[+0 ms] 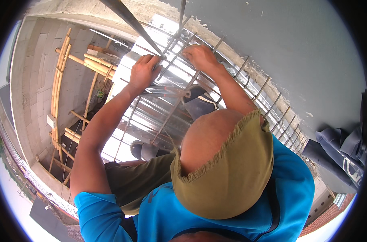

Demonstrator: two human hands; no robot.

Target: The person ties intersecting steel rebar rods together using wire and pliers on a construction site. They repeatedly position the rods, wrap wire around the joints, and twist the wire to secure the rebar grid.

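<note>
A grid of thin steel rebar [170, 117] lies over shiny ribbed metal decking [147, 109]. My left hand [144, 71] is closed at the grid's far part, beside the foot of a thick slanted bar [131, 22]. Something dark shows at its fingers, too small to name. To its right, my right hand [200, 56] has its fingers curled down at a crossing of bars; what they pinch is hidden. A long-handled tool like pincers [186, 94] rests on the bars between my forearms, touched by neither hand.
My dark boots [197, 101] stand on the decking among the bars. Along the right runs a grey wall [296, 60], with bar ends close to it. Left of the decking is a drop with bamboo scaffolding [58, 80] and a block wall [34, 92]. Dark cloth [332, 153] lies far right.
</note>
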